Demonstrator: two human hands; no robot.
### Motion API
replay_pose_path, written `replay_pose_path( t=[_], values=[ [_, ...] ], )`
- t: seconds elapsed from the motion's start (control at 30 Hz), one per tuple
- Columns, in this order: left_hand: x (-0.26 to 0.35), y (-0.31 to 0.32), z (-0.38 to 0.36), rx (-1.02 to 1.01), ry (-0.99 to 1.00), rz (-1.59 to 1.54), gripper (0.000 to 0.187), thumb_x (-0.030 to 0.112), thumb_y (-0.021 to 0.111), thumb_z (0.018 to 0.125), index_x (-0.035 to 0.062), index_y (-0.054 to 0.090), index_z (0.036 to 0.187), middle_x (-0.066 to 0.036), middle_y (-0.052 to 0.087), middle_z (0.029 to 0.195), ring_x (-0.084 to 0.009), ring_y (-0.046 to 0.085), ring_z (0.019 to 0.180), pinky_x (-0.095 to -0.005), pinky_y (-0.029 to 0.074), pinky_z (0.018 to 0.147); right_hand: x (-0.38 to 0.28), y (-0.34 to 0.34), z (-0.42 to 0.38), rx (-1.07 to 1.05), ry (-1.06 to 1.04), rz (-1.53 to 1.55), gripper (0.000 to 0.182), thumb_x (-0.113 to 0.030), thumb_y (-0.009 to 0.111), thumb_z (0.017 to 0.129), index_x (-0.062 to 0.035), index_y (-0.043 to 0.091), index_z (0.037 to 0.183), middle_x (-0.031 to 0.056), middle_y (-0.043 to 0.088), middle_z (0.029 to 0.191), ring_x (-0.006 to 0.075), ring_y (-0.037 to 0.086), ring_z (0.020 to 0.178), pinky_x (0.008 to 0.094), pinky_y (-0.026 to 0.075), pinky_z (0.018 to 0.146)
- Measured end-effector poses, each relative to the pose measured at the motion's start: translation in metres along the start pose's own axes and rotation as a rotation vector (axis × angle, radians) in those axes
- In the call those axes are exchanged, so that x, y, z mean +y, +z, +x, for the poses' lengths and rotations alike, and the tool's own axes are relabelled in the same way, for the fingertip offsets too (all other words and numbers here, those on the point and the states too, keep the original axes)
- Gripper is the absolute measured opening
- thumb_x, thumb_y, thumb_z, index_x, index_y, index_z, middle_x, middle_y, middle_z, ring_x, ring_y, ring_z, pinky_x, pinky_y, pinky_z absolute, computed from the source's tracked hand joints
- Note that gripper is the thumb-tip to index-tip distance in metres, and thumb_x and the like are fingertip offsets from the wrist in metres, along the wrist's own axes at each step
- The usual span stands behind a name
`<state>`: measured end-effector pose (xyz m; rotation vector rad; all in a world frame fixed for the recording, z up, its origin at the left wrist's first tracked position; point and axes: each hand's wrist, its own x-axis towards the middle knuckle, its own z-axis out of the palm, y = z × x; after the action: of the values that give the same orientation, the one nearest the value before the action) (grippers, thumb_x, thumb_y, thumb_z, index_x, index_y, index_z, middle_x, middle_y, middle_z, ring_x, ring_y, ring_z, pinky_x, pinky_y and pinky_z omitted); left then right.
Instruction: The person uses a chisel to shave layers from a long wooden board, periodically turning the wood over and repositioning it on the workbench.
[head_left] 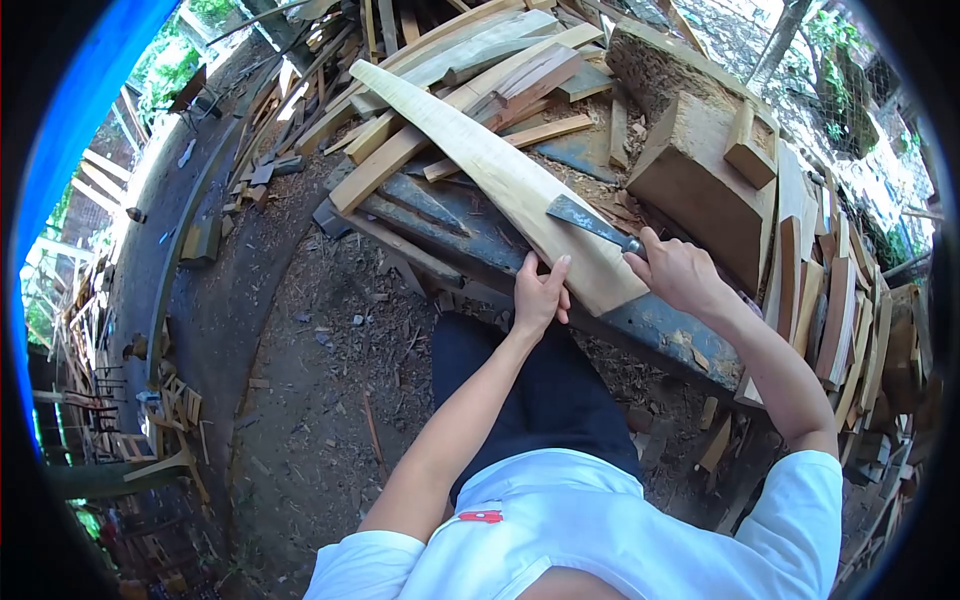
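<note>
A long, pale, tapered wooden board [500, 190] lies slantwise over the dark workbench [660, 340], its wide end near me. My left hand [541, 293] is closed on the board's near edge, thumb up along the side and fingers partly hidden. In my right hand [680, 270] is a chisel [588, 220] with a broad flat metal blade. That blade lies over the board's face, close to the wide end. Most of the chisel's handle is hidden inside my fist.
Thick beams and offcuts [380, 160] are piled under the board's far end. A large wooden block [700, 180] stands at the bench's right, with a smaller block [752, 145] on it. Upright planks [840, 310] line the right side. Wood chips [370, 350] litter the ground.
</note>
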<state>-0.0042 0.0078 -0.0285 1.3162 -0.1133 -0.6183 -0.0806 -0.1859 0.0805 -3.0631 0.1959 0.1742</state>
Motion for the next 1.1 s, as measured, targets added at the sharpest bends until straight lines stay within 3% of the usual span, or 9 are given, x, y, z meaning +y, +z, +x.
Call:
replay_pose_path(
  t=[0.2, 0.4, 0.43, 0.8, 0.9, 0.97, 1.1],
  values=[
    [-0.003, 0.001, -0.003, 0.017, -0.015, -0.001, 0.034, 0.03, 0.066, 0.093, 0.0021, 0.05, 0.104, -0.004, 0.054, 0.056, -0.0096, 0.048, 0.038, -0.0233, 0.041, 0.032, -0.008, 0.038, -0.032, 0.132, 0.055, 0.094, 0.039, -0.042, 0.051, 0.097, -0.0024, 0.051, 0.1, 0.0198, 0.065, 0.065, 0.037, 0.068, 0.063, 0.0461, 0.055, 0.056],
    [-0.008, 0.0, -0.003, -0.002, 0.002, -0.009, 0.035, 0.028, 0.068, 0.092, -0.0003, 0.051, 0.105, -0.004, 0.056, 0.061, -0.0093, 0.048, 0.039, -0.0235, 0.041, 0.033, 0.009, 0.033, -0.098, -0.001, 0.175, 0.084, 0.036, -0.04, 0.053, 0.096, -0.0049, 0.048, 0.102, 0.0194, 0.064, 0.062, 0.0389, 0.066, 0.059, 0.0482, 0.054, 0.053],
    [-0.007, 0.001, -0.003, 0.002, 0.021, -0.018, 0.034, 0.029, 0.067, 0.092, 0.0003, 0.05, 0.101, -0.004, 0.055, 0.056, -0.0099, 0.047, 0.036, -0.0237, 0.04, 0.032, 0.01, 0.031, -0.096, -0.003, 0.178, 0.083, 0.036, -0.04, 0.053, 0.096, -0.0049, 0.048, 0.102, 0.0194, 0.064, 0.062, 0.0389, 0.066, 0.059, 0.0482, 0.054, 0.053],
    [0.004, 0.002, -0.007, 0.005, -0.021, 0.038, 0.033, 0.031, 0.067, 0.093, 0.0031, 0.052, 0.1, -0.004, 0.055, 0.054, -0.0114, 0.048, 0.036, -0.0231, 0.039, 0.033, -0.039, 0.019, 0.08, 0.124, 0.038, 0.167, 0.043, -0.044, 0.052, 0.095, -0.0026, 0.054, 0.105, 0.0208, 0.07, 0.084, 0.036, 0.071, 0.079, 0.0454, 0.057, 0.065],
    [0.0, 0.001, -0.006, 0.017, -0.012, 0.031, 0.032, 0.031, 0.067, 0.093, 0.003, 0.052, 0.1, -0.004, 0.054, 0.054, -0.0113, 0.048, 0.036, -0.0231, 0.04, 0.034, -0.033, 0.021, 0.059, 0.085, 0.078, 0.147, 0.042, -0.044, 0.052, 0.095, -0.0028, 0.055, 0.105, 0.0207, 0.07, 0.085, 0.036, 0.071, 0.079, 0.0451, 0.057, 0.065],
    [-0.003, 0.0, -0.006, 0.014, -0.007, 0.016, 0.032, 0.031, 0.067, 0.093, 0.0031, 0.052, 0.1, -0.004, 0.054, 0.054, -0.011, 0.048, 0.036, -0.0231, 0.04, 0.034, -0.021, 0.028, 0.019, 0.117, 0.071, 0.142, 0.042, -0.043, 0.05, 0.096, -0.0028, 0.053, 0.105, 0.0212, 0.07, 0.081, 0.0372, 0.07, 0.077, 0.0465, 0.057, 0.063],
    [-0.005, -0.001, -0.003, -0.001, 0.003, -0.011, 0.032, 0.029, 0.068, 0.092, 0.0025, 0.051, 0.1, -0.005, 0.055, 0.054, -0.01, 0.049, 0.037, -0.0231, 0.039, 0.032, -0.003, 0.022, -0.07, -0.031, 0.171, 0.104, 0.04, -0.042, 0.051, 0.097, -0.0029, 0.049, 0.103, 0.0203, 0.066, 0.067, 0.0395, 0.068, 0.065, 0.049, 0.055, 0.058]
  ],
)
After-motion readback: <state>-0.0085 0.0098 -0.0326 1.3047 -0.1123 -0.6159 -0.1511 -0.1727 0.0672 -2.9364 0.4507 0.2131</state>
